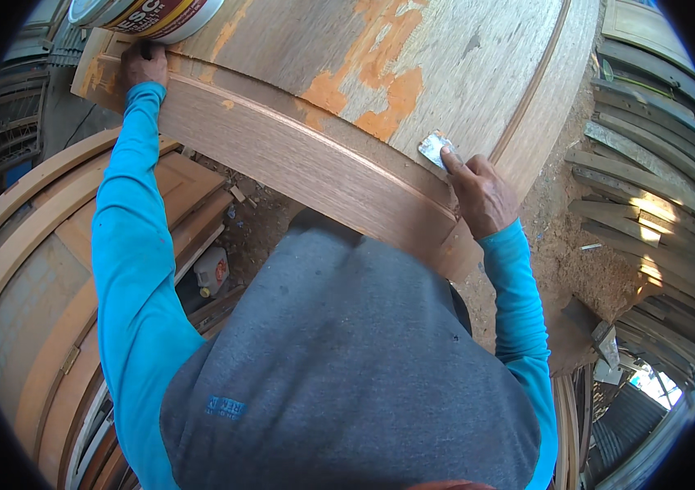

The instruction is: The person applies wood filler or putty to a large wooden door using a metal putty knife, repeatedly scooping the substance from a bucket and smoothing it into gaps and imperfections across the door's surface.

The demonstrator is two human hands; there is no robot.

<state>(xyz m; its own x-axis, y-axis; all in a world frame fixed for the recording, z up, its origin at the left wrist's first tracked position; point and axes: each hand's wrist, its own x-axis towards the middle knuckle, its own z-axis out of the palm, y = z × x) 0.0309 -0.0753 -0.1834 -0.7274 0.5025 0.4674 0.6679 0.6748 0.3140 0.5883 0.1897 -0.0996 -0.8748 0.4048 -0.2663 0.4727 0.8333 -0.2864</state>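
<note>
In front of me lies a wooden door panel (486, 90) with grooved mouldings and irregular patches of orange filler (380, 73). My right hand (484, 194) is closed on a small putty scraper (433, 149) with a pale, smeared blade. The blade is over the panel close to the near moulding; whether it touches the wood I cannot tell. At the panel's far left corner my left hand (145, 67) is closed, its fingers curled just below a filler bucket (188, 20). What those fingers grip is hidden. The bucket stands on the panel, cut off by the top edge.
Stacked wooden doors and frames (61, 327) fill the left side. A whitish plastic jug (211, 271) sits beside them. Rows of timber planks (650, 180) lie on the right, past a strip of dirt ground (556, 220).
</note>
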